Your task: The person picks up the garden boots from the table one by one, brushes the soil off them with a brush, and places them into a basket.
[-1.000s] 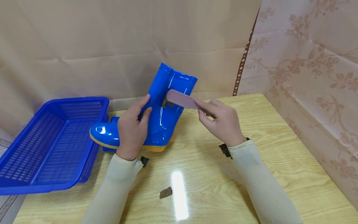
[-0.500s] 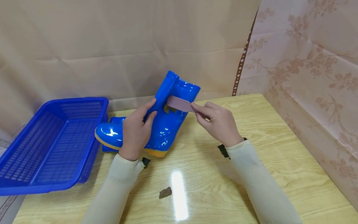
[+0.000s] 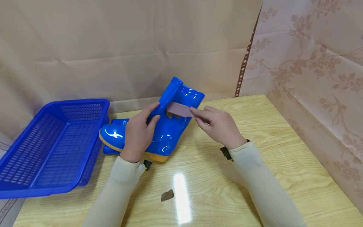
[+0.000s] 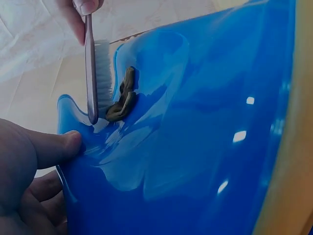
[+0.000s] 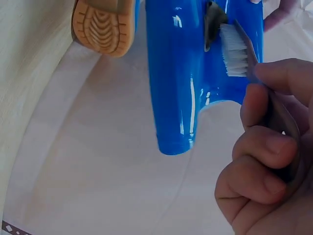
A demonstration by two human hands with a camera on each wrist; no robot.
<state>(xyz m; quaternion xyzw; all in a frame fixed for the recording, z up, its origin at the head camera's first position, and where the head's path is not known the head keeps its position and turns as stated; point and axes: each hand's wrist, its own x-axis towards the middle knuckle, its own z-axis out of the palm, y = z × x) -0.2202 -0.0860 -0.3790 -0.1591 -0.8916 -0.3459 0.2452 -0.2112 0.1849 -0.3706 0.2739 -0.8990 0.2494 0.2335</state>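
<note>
My left hand [image 3: 139,134] grips a glossy blue rain boot [image 3: 165,135] with a yellow sole around the front of its shaft, and the boot leans with its toe to the left. In my right hand [image 3: 222,126] is a brush with a mauve back [image 3: 180,109], pinched by the handle. White bristles [image 4: 103,73] face the shaft in the left wrist view. Beside them a dark brown lump of mud [image 4: 123,100] clings to the boot. The shaft is dented inward there. A second blue boot [image 3: 119,122] lies behind, mostly hidden; its tan sole [image 5: 105,29] shows in the right wrist view.
A blue plastic basket [image 3: 82,176] with mesh walls stands at the left of the wood-grain table [image 3: 227,195]. One brown piece of mud [image 3: 167,195] lies near the front edge. A beige cloth [image 3: 136,47] hangs behind, with a flowered one [image 3: 320,72] at the right.
The boot has come down and slightly right, tilting further, with my left hand shifting along with it. The brush has moved down over the mud on the shaft.
</note>
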